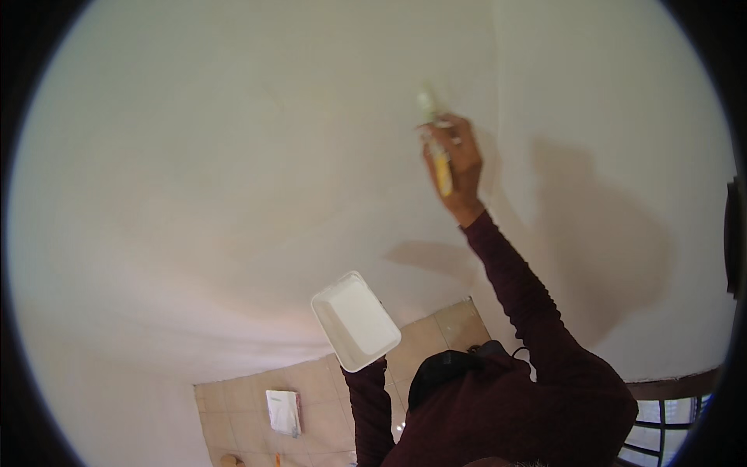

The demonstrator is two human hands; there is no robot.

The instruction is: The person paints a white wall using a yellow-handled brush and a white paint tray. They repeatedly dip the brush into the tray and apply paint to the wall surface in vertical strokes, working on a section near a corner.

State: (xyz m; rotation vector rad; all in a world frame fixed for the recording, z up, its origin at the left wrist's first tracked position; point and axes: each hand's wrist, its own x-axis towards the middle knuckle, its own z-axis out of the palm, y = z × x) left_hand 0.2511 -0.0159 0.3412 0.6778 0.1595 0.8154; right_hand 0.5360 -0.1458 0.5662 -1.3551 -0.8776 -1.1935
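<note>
Up near the wall corner, my right hand (464, 154) grips a paintbrush with a yellow handle (444, 178). Its pale bristle end (427, 100) is blurred, at or very close to the white wall (280, 146); whether it touches is unclear. Lower down, a white plastic tray (327, 324) is held up in front of my body, with white paint (362, 309) inside. My left sleeve (370, 408) reaches to the tray's underside, and the tray hides nearly all of my left hand, which supports it.
The walls meet at a vertical corner (498, 87) just right of the brush. Below lies a tan tiled floor (321, 379) with a white rectangular package (283, 411) on it. A barred window (656, 429) is at the lower right, and a dark object (732, 239) at the right edge.
</note>
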